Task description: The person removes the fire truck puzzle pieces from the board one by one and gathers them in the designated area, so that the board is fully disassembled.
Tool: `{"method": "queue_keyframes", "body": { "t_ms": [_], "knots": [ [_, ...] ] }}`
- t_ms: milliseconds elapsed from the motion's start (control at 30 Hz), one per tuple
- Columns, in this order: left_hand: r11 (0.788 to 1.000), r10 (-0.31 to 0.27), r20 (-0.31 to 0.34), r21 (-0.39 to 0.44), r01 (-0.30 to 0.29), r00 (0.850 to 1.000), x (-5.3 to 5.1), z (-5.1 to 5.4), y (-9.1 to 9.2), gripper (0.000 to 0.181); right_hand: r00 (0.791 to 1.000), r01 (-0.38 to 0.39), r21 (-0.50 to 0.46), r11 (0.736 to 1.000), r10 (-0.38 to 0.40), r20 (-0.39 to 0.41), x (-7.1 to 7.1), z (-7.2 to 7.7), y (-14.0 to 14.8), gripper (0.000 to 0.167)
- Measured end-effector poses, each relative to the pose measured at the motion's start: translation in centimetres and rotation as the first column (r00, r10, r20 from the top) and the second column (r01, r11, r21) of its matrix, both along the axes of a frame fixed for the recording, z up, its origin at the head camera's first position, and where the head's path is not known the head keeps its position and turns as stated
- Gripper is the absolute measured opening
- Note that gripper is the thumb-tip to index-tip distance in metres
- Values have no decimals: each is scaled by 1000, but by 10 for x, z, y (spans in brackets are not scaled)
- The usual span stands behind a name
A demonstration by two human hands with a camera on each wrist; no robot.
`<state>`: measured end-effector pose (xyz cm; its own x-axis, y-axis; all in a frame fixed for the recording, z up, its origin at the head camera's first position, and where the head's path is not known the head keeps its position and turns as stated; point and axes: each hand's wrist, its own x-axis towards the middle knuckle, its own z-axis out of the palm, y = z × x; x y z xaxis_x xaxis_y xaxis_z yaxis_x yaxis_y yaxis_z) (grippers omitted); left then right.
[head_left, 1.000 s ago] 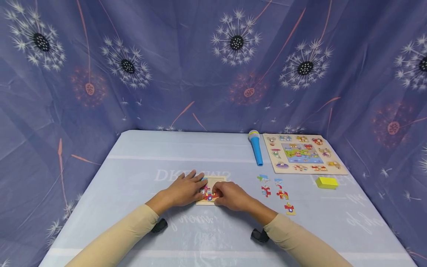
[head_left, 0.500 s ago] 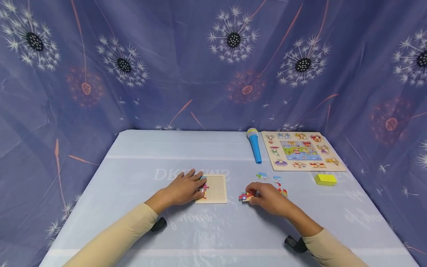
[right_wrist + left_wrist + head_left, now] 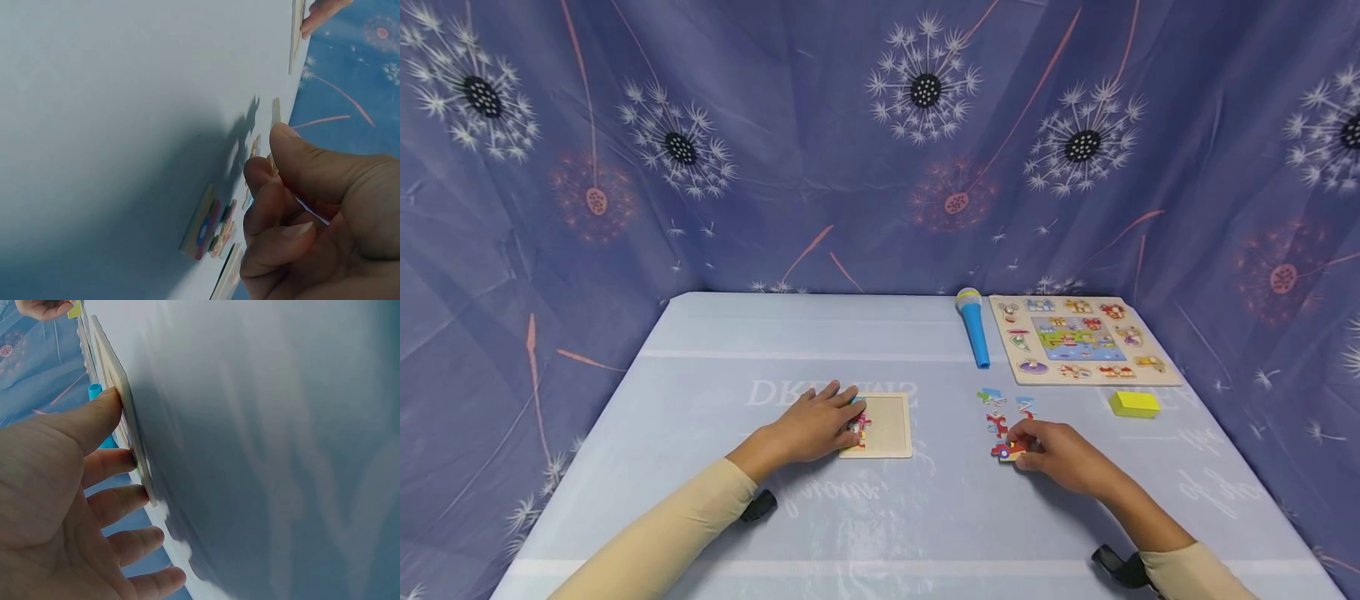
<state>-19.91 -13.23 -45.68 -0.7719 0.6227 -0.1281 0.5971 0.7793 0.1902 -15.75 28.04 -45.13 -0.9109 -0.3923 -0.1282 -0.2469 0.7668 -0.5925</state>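
Head view: left hand (image 3: 820,425), fingers extended, rests on wooden puzzle tray (image 3: 887,427), lower centre; right hand (image 3: 1062,455) pinches red jigsaw piece (image 3: 1004,451), lower right. Left-wrist view: thumb contacts tray, upper left. Right-wrist view: piece edge-on, upper right.

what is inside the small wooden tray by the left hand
The small tray shows bare wood across its middle and right, with colourful puzzle parts along its left. The left hand covers some of that side, hiding whatever lies beneath.
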Motion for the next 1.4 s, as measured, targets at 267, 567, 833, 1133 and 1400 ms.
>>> {"method": "queue_keyframes", "body": {
  "t_ms": [267, 567, 833, 1133, 1400],
  "knots": [
    [1000, 2, 11, 9, -2, 1000, 1, 1, 0, 58, 1000, 6, -16, 1000, -6, 11, 2, -4, -1, 26],
    [1000, 3, 11, 8, -3, 1000, 1, -1, -2, 60, 1000, 21, 52, 998, -20, -10, 3, -6, -7, 29],
    [1000, -2, 10, 9, 2, 1000, 0, 1, -1, 59, 999, 29, 103, 994, -26, -30, 4, -6, -8, 31],
    [1000, 7, 14, 19, -7, 1000, 0, 1, -1, 59, 999, 47, 84, 995, -44, -30, -1, 6, -12, 23],
    [1000, 12, 12, 27, -12, 1000, 0, 1, 1, 58, 996, -25, 17, 1000, 26, -82, -20, 16, -41, 25]
  ]
}}
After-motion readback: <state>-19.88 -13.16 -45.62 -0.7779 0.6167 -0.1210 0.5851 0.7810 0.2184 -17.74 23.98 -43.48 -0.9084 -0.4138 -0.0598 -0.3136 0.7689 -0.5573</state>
